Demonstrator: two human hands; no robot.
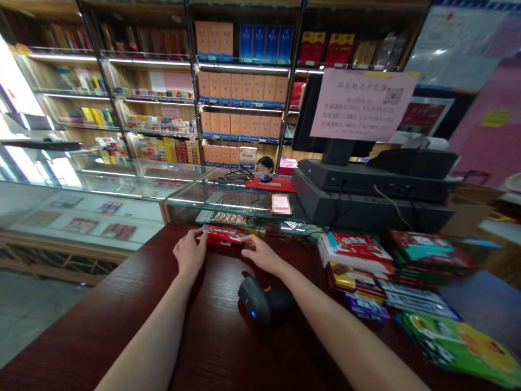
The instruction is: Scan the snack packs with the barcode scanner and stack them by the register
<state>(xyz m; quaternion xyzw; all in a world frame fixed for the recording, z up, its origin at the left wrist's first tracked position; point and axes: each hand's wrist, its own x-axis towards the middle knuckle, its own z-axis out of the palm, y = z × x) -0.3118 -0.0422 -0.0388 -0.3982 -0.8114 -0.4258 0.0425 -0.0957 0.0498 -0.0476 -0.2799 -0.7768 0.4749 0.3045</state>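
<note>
A small pile of flat red packets (223, 234) with white print lies at the far edge of the dark wooden counter, against the glass case. My left hand (190, 252) grips the left end of the packets between thumb and fingers. On the right end, the fingers of my right hand (260, 254) are closed, with the thumb on the near side. Below my right forearm rests a black barcode scanner (256, 300) with a small blue light, touched by neither hand.
Stacked boxed snacks (358, 250) and a green snack bag (464, 345) lie on the right. Behind them stands a black cash register (374, 190) with a monitor and pink sign. A glass display case (191, 190) borders the counter's far side; a person's head (265, 165) shows beyond.
</note>
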